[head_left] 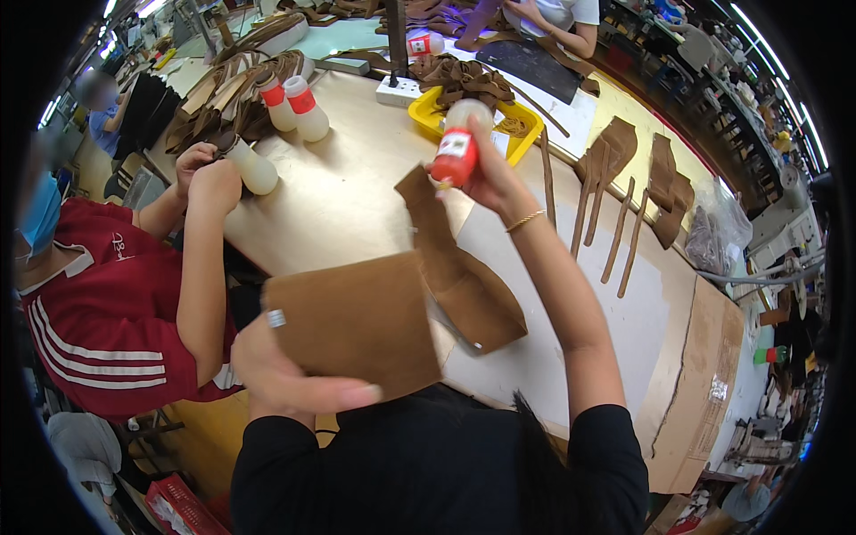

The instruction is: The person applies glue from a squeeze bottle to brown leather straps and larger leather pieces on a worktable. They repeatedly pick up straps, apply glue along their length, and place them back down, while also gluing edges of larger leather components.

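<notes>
My left hand [290, 370] grips a flat brown leather panel [352, 321] by its near left edge, thumb on top; a small white tag sticks to the panel's left side. Raised over the table, my right hand [492, 174] is closed round a glue bottle [456, 153], translucent with a red label, tilted nozzle down. Below the bottle, a second brown leather piece [459, 276], long and curved, lies on the pale sheet, partly covered by the held panel.
A co-worker in a red shirt [125, 303] works at my left with a bottle nearby. Two red-capped bottles [310, 120] stand behind. A yellow tray [526, 143] holds brown strips; a white power strip [399, 92] sits beside it. Leather strips [615, 232] and cardboard [700, 383] lie right.
</notes>
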{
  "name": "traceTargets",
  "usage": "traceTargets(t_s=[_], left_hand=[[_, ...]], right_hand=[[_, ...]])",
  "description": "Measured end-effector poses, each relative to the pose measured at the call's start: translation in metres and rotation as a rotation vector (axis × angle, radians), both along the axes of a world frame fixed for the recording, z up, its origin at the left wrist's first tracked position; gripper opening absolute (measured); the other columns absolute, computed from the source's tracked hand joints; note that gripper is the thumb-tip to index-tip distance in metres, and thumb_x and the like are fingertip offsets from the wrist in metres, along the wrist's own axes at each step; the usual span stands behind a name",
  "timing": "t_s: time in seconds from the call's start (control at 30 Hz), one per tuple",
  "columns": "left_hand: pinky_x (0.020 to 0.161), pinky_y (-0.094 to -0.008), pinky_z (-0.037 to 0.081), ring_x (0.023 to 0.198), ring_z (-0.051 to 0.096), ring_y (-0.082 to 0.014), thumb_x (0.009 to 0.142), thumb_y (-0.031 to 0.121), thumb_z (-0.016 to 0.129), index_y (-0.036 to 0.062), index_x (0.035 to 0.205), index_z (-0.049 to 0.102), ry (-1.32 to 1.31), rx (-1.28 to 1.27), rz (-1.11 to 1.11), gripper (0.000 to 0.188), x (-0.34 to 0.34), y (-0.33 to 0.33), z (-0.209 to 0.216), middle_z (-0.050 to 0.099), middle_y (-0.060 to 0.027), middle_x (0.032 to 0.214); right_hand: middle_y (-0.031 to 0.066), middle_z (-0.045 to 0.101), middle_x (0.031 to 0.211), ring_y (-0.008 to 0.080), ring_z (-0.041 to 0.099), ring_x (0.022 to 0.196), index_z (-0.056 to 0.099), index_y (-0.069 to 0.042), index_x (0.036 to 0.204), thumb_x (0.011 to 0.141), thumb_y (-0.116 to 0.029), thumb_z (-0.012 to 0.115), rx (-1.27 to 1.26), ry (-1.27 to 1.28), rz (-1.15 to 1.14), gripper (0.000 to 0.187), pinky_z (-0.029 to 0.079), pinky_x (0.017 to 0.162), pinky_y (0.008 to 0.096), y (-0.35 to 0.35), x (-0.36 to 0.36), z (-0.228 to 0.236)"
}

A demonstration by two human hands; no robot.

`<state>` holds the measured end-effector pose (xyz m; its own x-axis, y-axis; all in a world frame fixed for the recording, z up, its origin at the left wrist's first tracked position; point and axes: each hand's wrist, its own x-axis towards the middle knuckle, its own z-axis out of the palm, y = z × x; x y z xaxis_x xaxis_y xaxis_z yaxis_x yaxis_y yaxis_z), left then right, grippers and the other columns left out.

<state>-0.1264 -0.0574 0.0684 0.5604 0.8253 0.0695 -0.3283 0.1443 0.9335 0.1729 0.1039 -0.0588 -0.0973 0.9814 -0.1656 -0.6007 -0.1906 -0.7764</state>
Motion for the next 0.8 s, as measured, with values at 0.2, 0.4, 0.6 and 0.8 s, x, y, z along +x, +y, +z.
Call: traceTargets(t_s=[0.2,0.4,0.6,0.8], left_hand=[[0.083,-0.0322,0.048,0.094,0.062,-0.0242,0.077,0.017,0.075,-0.0027,0.111,0.06,0.344,0.446,-0.195,0.042,0.022,0.018,0.011,0.064,-0.0136,0.106],[0.065,-0.038,0.048,0.071,0.06,-0.0292,0.09,0.02,0.059,-0.0027,0.105,0.061,0.467,0.809,-0.558,0.027,0.066,0.033,0.025,0.061,-0.0144,0.08],[0.054,-0.0295,0.044,0.058,0.056,-0.0159,0.093,0.024,0.059,-0.0011,0.107,0.061,-0.027,0.628,-0.473,0.029,0.101,0.01,0.029,0.062,-0.0079,0.073],[0.09,-0.0293,0.048,0.105,0.059,-0.0167,0.085,0.008,0.067,-0.0022,0.122,0.053,0.016,-0.152,-0.588,0.041,0.14,0.041,0.009,0.062,-0.0083,0.114]], right_hand=[[0.015,0.061,0.095,0.0295,0.064,0.088,0.047,-0.004,0.116,0.086,-0.07,0.044,0.02,0.109,-0.082,0.072,0.056,0.074,0.0406,-0.006,0.021,-0.011],[0.0205,0.061,0.105,0.0311,0.063,0.094,0.053,0.005,0.108,0.083,-0.072,0.046,0.053,0.183,-0.306,0.081,0.053,0.084,0.0403,-0.081,0.104,0.06],[0.0188,0.059,0.114,0.0281,0.058,0.1,0.06,0.004,0.1,0.084,-0.071,0.046,0.317,0.147,-0.32,0.078,0.049,0.088,0.0393,-0.156,0.166,0.087],[0.0159,0.061,0.104,0.0257,0.058,0.094,0.057,0.002,0.106,0.08,-0.072,0.051,0.432,0.136,-0.381,0.079,0.05,0.079,0.0376,-0.199,0.166,0.091]])
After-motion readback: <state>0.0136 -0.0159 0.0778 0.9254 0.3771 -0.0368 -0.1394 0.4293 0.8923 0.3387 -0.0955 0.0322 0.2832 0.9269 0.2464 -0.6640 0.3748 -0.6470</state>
